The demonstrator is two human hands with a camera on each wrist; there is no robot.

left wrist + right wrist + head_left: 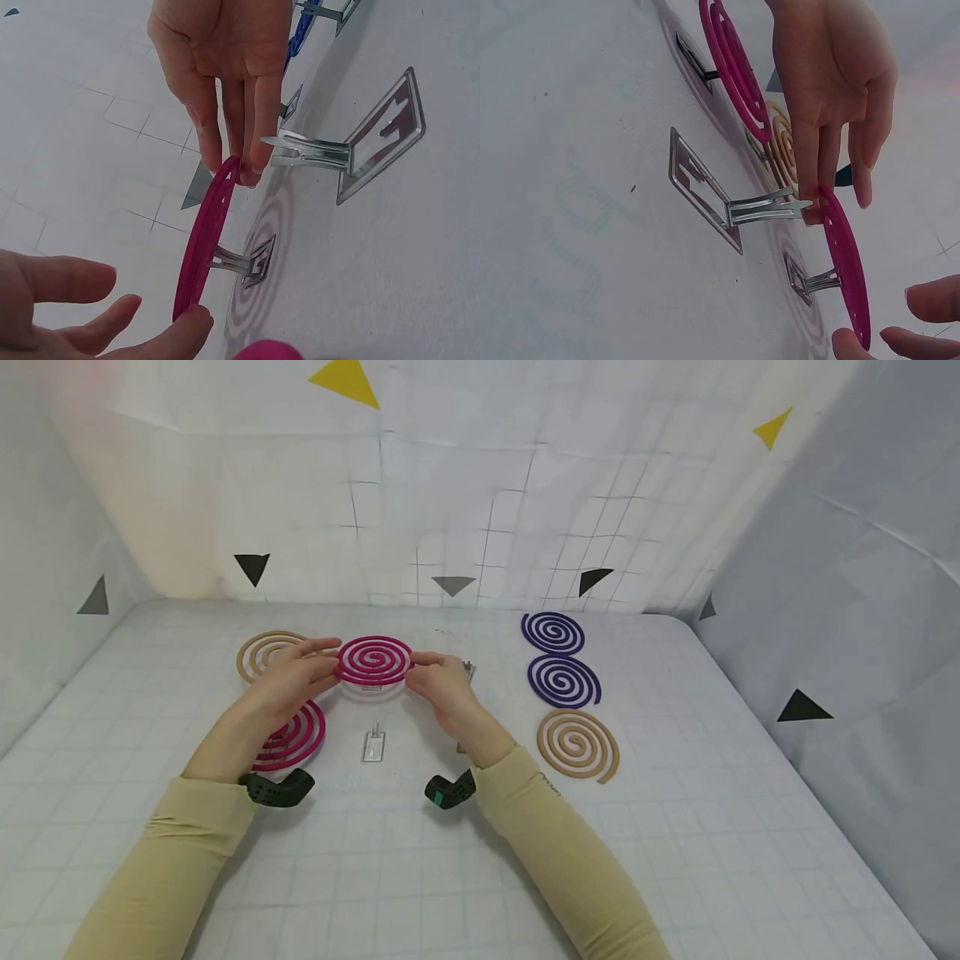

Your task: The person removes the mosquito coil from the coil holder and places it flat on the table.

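Note:
A pink mosquito coil [375,662] lies level above the table between both hands. My left hand [288,681] pinches its left edge, one finger stretched out above the rim. At the right edge, my right hand [446,689] pinches it between thumb and fingers. Under the coil stands a metal coil stand [232,261], its upright prongs meeting the coil's underside in the left wrist view. Nearer to me is another metal stand [373,747], bare. Beneath my left wrist a second pink coil [311,735] is partly hidden; the right wrist view shows it raised on a stand.
A tan coil [251,652] sits at the far left behind my left hand. On the right are two purple coils [553,633] and a tan coil [577,743] in a column. More stands [470,670] are partly hidden by my right hand. White walls surround the table [420,885].

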